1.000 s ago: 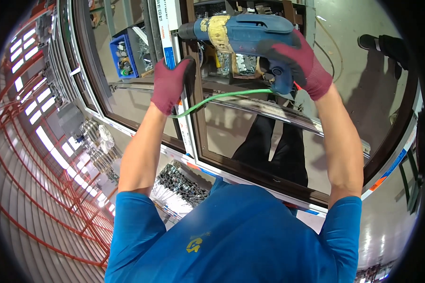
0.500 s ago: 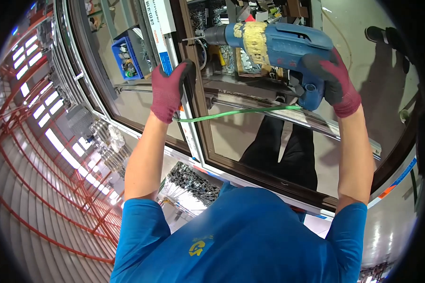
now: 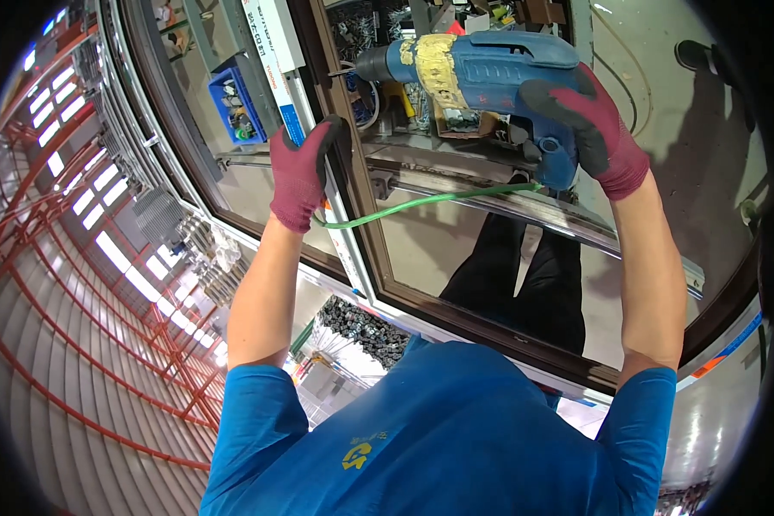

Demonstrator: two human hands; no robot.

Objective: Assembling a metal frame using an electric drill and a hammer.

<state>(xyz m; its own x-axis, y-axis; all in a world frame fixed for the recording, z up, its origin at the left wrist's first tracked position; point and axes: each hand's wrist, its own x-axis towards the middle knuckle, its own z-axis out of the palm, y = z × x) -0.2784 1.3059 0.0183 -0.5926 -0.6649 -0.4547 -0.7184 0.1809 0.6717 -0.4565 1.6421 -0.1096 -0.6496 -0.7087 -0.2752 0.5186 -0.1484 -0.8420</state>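
The right hand (image 3: 598, 129) has its fingers wrapped around the drill (image 3: 482, 73), whose tip meets the brown frame (image 3: 365, 206). The left hand (image 3: 299, 172) curls its fingers over that frame just beside the tip. A skidding bit could likely strike them, or snag the green cord (image 3: 421, 202).

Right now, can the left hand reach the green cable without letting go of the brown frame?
Probably not: the left hand grips the brown frame, and the green cable passes just below its wrist, beyond the fingers.
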